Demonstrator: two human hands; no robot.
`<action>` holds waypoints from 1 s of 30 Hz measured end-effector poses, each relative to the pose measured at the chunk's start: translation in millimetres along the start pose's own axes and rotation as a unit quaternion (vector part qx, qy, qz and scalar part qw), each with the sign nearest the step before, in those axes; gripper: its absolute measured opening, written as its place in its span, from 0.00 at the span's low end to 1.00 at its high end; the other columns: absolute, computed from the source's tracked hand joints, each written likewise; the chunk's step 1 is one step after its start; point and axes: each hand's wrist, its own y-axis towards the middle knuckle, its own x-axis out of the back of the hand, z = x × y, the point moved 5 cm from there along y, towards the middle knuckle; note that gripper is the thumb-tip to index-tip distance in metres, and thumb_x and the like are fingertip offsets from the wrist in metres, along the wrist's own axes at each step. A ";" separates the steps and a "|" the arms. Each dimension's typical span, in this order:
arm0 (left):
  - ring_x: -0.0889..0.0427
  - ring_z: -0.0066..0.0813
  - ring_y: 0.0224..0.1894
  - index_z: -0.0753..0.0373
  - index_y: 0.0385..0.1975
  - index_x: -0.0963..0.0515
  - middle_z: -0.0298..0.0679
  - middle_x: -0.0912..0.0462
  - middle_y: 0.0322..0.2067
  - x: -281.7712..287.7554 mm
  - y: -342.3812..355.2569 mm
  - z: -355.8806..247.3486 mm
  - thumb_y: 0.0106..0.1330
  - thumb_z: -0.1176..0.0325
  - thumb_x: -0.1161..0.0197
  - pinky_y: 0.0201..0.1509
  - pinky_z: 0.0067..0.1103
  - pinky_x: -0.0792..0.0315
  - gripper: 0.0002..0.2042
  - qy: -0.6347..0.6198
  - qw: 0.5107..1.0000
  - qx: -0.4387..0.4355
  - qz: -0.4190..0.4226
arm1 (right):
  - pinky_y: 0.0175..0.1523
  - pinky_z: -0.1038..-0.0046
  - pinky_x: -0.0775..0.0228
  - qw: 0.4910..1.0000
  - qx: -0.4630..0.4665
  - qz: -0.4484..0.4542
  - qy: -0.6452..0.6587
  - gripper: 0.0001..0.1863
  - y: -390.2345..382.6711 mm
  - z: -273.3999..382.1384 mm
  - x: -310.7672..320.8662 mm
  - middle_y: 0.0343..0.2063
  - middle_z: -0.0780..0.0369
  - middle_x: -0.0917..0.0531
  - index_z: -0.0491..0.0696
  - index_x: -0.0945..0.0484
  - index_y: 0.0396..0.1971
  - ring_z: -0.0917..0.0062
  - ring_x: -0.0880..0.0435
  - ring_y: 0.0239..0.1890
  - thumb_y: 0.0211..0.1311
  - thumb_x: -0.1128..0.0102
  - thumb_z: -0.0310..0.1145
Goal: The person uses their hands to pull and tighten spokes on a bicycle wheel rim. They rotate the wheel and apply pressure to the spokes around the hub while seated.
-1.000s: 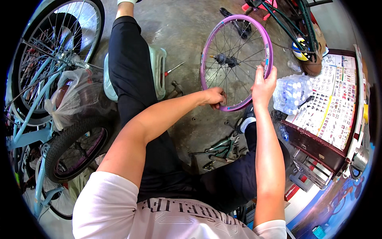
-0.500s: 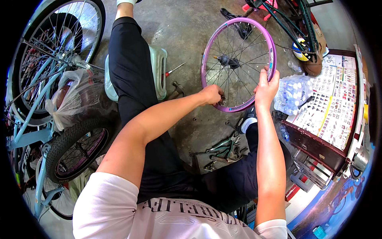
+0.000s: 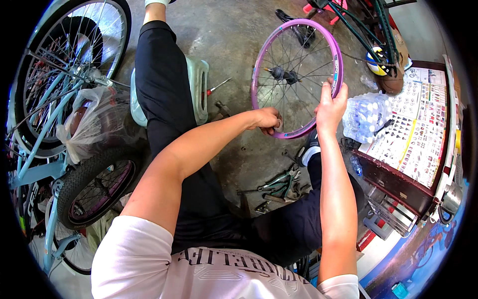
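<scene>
1. The wheel (image 3: 297,74) is a bare purple rim with thin spokes and a dark hub (image 3: 283,74), no tyre on it. It stands upright on the concrete floor (image 3: 234,35), in front of the seated person, between the two hands.
2. The left hand (image 3: 266,119) is at the lower left of the rim. Its fingers are curled in and pressed together around something small at the rim's edge; what they pinch is hidden by the knuckles.
3. The right hand (image 3: 331,104) grips the rim's right side. The thumb lies on the inner side among the spokes and the other fingers wrap over the outer edge, closed on the rim.
4. A pale green stool (image 3: 199,89) shows under the left thigh, and a red-handled screwdriver (image 3: 218,87) lies on the floor just beside it.
5. A heap of pliers (image 3: 281,184) and other metal tools lies on the floor below the wheel, near the right knee.
6. A wrapped pack of bottles (image 3: 366,114) sits just right of the right hand, touching a sheet of charts (image 3: 416,129) on a dark cabinet.
7. On the left stands a light blue bicycle (image 3: 40,124) with a plastic bag (image 3: 92,124) hanging from it, and a small tyred wheel (image 3: 97,187) below.
8. A dark green bicycle frame (image 3: 363,25) stands behind the wheel at the top right.
</scene>
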 end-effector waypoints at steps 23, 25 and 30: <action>0.21 0.24 0.28 0.68 0.43 0.19 0.36 0.19 0.29 -3.7 -4.0 -4.4 0.65 0.73 0.38 0.31 0.24 0.24 0.10 -0.047 0.999 0.014 0.015 | 0.17 0.77 0.40 0.999 0.042 0.019 -0.008 0.12 -0.4 -0.6 -8.1 0.24 0.66 0.23 0.44 0.23 0.47 0.84 0.32 0.12 0.71 0.40 0.36; 0.21 0.26 0.28 0.68 0.45 0.20 0.37 0.20 0.29 -1.2 -1.5 -4.4 0.66 0.72 0.40 0.32 0.25 0.23 0.11 -0.006 1.000 0.005 0.011 | 0.17 0.77 0.40 0.999 0.040 0.015 -0.008 0.13 0.9 0.2 -9.2 0.24 0.66 0.23 0.44 0.24 0.47 0.84 0.32 0.12 0.71 0.40 0.36; 0.16 0.31 0.33 0.67 0.49 0.19 0.43 0.17 0.32 3.7 2.2 -3.2 0.64 0.72 0.42 0.37 0.30 0.20 0.15 0.103 0.994 -0.027 -0.025 | 0.18 0.76 0.39 1.000 0.010 0.007 -0.005 0.12 2.1 4.0 -6.7 0.23 0.66 0.24 0.43 0.24 0.46 0.84 0.31 0.12 0.71 0.39 0.35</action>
